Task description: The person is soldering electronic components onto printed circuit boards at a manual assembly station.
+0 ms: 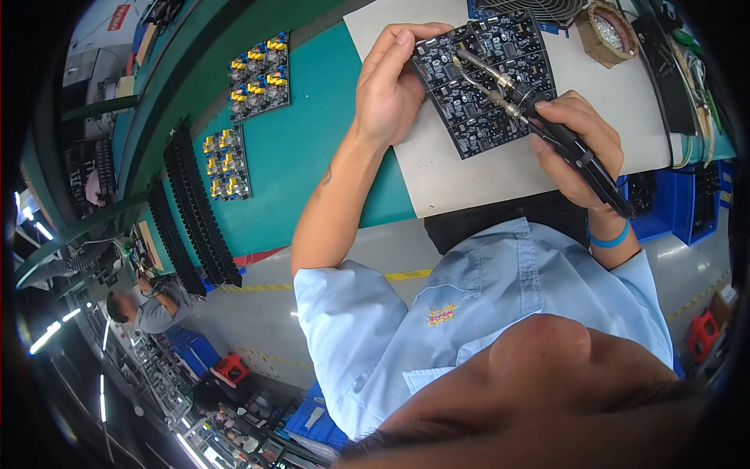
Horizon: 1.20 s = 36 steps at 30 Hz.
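A panel of black circuit boards (469,113) covered in small components is tilted up over a pale sheet. My left hand (391,86) grips its left edge, thumb and fingers closed on it. My right hand (582,141) is wrapped around the black handle of a soldering tool (564,139). Two slim metal barrels run from that handle toward the upper left, and their tips meet over the panel's upper left part. Whether the tips touch the board, I cannot tell. A blue band (609,237) circles my right wrist.
Two panels with yellow and blue parts (259,76) (226,164) lie on the green mat (312,117). Black slotted racks (199,207) stand farther left. A brown container of metal shavings (605,33) and a round wire grille (539,9) are at the back; blue bins (664,207) are at right.
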Available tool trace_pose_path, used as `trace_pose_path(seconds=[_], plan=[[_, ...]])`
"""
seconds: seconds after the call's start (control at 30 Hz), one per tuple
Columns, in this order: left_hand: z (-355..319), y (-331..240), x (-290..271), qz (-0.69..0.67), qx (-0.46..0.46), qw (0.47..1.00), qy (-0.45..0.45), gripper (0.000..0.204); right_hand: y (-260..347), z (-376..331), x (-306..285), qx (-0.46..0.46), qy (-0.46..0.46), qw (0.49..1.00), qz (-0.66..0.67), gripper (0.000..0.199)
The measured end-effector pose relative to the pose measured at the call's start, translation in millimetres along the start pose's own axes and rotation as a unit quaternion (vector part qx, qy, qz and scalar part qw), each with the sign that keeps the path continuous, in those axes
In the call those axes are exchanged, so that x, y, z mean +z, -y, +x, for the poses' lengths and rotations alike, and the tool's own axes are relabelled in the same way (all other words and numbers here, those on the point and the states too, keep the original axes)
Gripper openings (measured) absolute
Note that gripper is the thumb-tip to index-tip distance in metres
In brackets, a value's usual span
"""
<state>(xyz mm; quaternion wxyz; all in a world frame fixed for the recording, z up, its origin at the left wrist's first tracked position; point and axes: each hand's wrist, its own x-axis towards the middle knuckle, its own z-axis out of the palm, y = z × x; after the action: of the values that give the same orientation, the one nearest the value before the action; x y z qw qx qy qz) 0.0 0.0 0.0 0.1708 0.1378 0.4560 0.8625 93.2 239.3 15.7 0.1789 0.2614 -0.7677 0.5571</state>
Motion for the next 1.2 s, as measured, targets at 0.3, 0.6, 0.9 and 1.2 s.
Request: trace_pose_path(seconds=[0.3, 0.6, 0.9, 1.2], plan=[[1.9, 0.1, 0.2, 0.003, 0.004, 1.0, 0.001, 0.028, 4.2, 4.7, -0.8, -0.009, 0.012, 1.0, -0.011, 0.042], [1.3, -1.3, 2.5, 0.005, -0.007, 1.0, -0.02, 0.031, 3.9, -17.0, -30.8, 0.01, -0.064, 0.997, -0.039, 0.045], [2.0, 2.3, -0.9, 0.044, -0.009, 0.998, -0.031, 0.041, -25.0, -51.6, -74.3, 0.162, -0.299, 0.925, -0.167, 0.042], [0.9, -0.5, 1.3, 0.054, -0.014, 0.998, -0.04, 0.041, -20.8, -48.2, -55.0, 0.151, -0.273, 0.941, -0.135, 0.044]])
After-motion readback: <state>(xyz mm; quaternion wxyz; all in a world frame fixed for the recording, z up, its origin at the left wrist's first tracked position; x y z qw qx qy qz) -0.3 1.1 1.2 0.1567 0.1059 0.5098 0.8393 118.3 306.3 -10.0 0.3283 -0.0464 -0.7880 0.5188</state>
